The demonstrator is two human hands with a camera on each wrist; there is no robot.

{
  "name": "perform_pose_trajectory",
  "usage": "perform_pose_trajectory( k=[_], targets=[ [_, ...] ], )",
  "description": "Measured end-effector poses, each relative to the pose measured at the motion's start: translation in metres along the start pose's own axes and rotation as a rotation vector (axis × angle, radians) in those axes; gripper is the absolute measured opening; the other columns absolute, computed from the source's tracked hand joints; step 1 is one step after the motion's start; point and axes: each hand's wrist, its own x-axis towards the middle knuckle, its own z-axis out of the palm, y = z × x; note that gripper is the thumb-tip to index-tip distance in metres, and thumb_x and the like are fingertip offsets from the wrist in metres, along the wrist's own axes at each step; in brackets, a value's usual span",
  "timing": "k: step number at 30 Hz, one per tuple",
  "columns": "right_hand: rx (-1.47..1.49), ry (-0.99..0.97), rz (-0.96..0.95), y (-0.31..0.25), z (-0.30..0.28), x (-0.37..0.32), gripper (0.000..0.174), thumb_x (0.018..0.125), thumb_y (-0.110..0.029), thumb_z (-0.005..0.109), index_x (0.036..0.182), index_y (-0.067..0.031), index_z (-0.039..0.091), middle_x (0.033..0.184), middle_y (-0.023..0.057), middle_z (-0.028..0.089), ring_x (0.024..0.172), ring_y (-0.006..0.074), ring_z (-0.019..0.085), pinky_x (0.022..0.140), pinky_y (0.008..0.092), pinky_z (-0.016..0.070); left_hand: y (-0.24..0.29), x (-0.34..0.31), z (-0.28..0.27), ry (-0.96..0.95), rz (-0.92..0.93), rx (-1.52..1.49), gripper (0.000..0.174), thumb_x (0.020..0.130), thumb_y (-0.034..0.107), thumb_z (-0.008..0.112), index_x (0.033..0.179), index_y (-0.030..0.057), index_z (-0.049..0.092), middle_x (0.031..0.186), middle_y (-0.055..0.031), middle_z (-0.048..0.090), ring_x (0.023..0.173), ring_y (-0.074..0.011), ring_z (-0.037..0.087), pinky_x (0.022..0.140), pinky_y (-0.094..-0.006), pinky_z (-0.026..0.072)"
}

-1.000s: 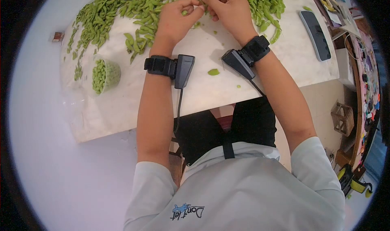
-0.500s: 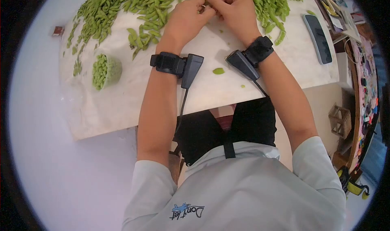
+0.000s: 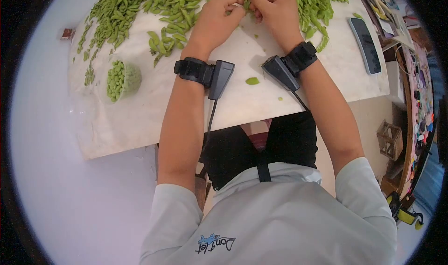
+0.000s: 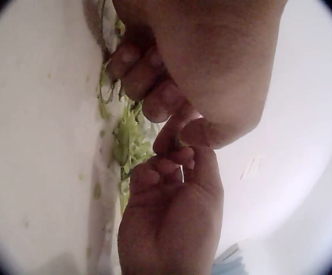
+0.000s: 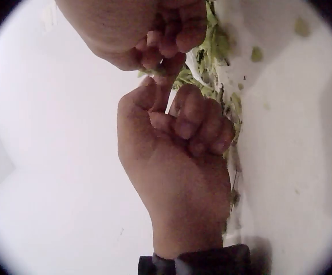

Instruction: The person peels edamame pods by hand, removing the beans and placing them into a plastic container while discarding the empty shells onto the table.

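Note:
Both hands meet over the far side of the table. A green soybean pod (image 3: 246, 5) shows at their fingertips, mostly hidden by fingers. My left hand (image 3: 219, 20) pinches at it with thumb and forefinger, the other fingers curled inward. From the other side my right hand (image 3: 276, 15) grips it between thumb and fingers. In the right wrist view a green bit of the pod (image 5: 150, 73) pokes out where the fingertips come together. Pods (image 3: 179, 15) lie heaped left of the hands, and another pile (image 3: 322, 6) spreads to the right.
A clear plastic cup (image 3: 134, 78) of shelled green beans (image 3: 115, 80) stands on the white-covered table (image 3: 126, 129) at left. A phone (image 3: 365, 45) lies near the right edge. One loose flat pod (image 3: 252, 81) rests between the forearms.
Both hands have shifted slightly right in the head view. A bean seen in the left hand a second ago is out of sight. The fingertips have parted a little since half a second ago.

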Motion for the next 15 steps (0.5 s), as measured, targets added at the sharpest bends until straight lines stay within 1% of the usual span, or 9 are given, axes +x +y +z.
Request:
perform_pose_trajectory(
  k=[2, 5, 8, 11, 15],
  targets=[
    [-0.005, -0.002, -0.002, 0.001, -0.001, 0.001, 0.024, 0.089, -0.013, 0.060, 0.068, -0.0051, 0.051, 0.055, 0.0010, 0.052, 0.046, 0.0052, 0.046, 0.043, 0.0217, 0.0387, 0.006, 0.001, -0.003, -0.034, -0.059, -0.015, 0.032, 0.085, 0.026, 0.059, 0.103, -0.0008, 0.061, 0.081, -0.0170, 0.065, 0.069, -0.0211, 0.059, 0.066, -0.0311, 0.0472],
    [0.053, -0.034, 0.019, 0.004, 0.000, 0.003, 0.024, 0.089, -0.014, 0.060, 0.069, -0.0052, 0.051, 0.057, 0.0008, 0.053, 0.047, 0.0051, 0.047, 0.044, 0.0213, 0.0388, 0.004, 0.000, -0.001, 0.047, -0.073, -0.014, 0.035, 0.086, 0.029, 0.062, 0.106, -0.0002, 0.061, 0.081, -0.0142, 0.066, 0.069, -0.0177, 0.058, 0.065, -0.0302, 0.0468],
    [0.120, -0.061, 0.026, 0.004, -0.002, 0.003, 0.024, 0.090, -0.015, 0.059, 0.070, -0.0051, 0.050, 0.058, 0.0007, 0.053, 0.049, 0.0049, 0.047, 0.045, 0.0211, 0.0384, 0.019, 0.000, 0.002, 0.157, -0.057, -0.038, 0.025, 0.092, 0.027, 0.055, 0.099, 0.0032, 0.058, 0.067, 0.0007, 0.054, 0.061, -0.0073, 0.046, 0.056, -0.0224, 0.0384],
    [0.075, -0.064, 0.043, 0.004, 0.000, 0.003, 0.024, 0.090, -0.015, 0.059, 0.071, -0.0048, 0.050, 0.058, 0.0005, 0.053, 0.049, 0.0050, 0.046, 0.045, 0.0214, 0.0377, 0.003, 0.002, 0.000, 0.139, -0.059, -0.109, 0.023, 0.092, 0.025, 0.055, 0.099, 0.0029, 0.058, 0.067, 0.0019, 0.053, 0.060, -0.0073, 0.046, 0.056, -0.0220, 0.0385],
    [0.087, -0.101, 0.022, 0.008, 0.001, 0.004, 0.023, 0.091, -0.015, 0.058, 0.071, -0.0046, 0.051, 0.058, 0.0002, 0.052, 0.049, 0.0054, 0.045, 0.045, 0.0217, 0.0373, -0.001, 0.004, -0.002, 0.155, -0.074, -0.141, 0.022, 0.093, 0.025, 0.053, 0.095, 0.0033, 0.058, 0.065, 0.0039, 0.051, 0.058, -0.0047, 0.042, 0.052, -0.0210, 0.0345]
  ],
)
